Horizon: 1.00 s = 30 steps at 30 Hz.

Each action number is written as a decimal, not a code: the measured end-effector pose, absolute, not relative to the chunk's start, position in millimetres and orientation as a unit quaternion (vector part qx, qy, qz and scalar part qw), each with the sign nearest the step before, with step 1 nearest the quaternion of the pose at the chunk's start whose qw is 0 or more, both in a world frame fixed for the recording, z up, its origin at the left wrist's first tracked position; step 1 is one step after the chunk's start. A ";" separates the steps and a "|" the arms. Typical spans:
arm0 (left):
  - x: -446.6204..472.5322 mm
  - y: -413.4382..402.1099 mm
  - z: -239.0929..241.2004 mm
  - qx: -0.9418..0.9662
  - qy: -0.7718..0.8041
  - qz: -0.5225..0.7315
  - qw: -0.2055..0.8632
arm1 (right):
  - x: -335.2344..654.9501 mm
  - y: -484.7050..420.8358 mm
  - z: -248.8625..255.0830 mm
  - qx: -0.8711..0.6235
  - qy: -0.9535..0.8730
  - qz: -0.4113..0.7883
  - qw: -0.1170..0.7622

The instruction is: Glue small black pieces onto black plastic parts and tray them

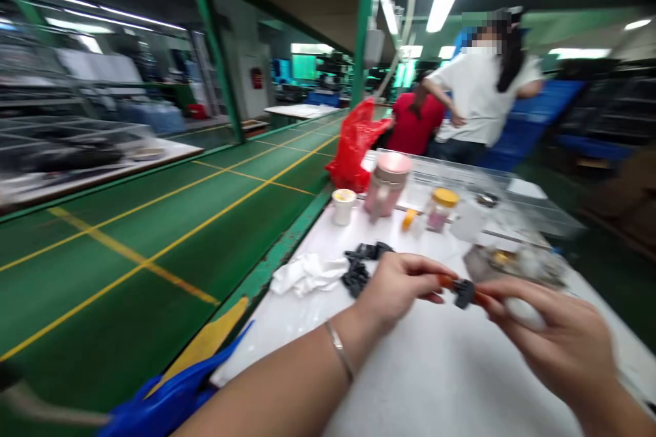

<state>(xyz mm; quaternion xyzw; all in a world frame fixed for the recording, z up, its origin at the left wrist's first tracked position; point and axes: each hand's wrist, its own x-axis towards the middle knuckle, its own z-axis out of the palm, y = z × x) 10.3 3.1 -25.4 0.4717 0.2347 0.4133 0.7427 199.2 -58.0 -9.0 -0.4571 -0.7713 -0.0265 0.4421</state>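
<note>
My left hand point(397, 287), with a silver bangle at the wrist, pinches a small dark grey part point(464, 293) between thumb and fingers. Orange coverings, probably finger cots, show at the fingertips of both hands. From the other side, my right hand point(558, 331) meets the same part with its fingertips. A white rounded object point(525, 314) is gripped in that hand; its kind is unclear in the blur. Just beyond my left hand lie a pile of similar dark parts point(359, 270) and a crumpled white cloth or tissue point(307, 274).
On the white table point(420, 375) stand a white cup point(343, 207), a pink-lidded jar point(388, 184), a yellow-lidded jar point(442, 209) and a red plastic bag point(353, 147). A green conveyor belt point(205, 218) runs along the left. Two people point(486, 89) are beyond the table.
</note>
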 end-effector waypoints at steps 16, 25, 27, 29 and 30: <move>3.9 7.3 -21.4 0.524 0.249 0.403 0.708 | 181.7 -58.3 4.9 -0.462 -0.760 -0.002 0.458; 5.6 7.1 -20.5 0.535 0.260 0.413 0.690 | 181.9 -56.9 1.6 -0.468 -0.758 0.007 0.455; 5.4 7.4 -21.1 0.540 0.259 0.418 0.683 | 181.9 -56.6 0.8 -0.467 -0.758 0.010 0.455; 5.0 7.5 -21.7 0.544 0.259 0.423 0.677 | 181.7 -56.4 0.5 -0.468 -0.759 0.012 0.453; 4.7 7.4 -21.9 0.546 0.260 0.423 0.675 | 181.5 -56.3 0.4 -0.469 -0.759 0.013 0.452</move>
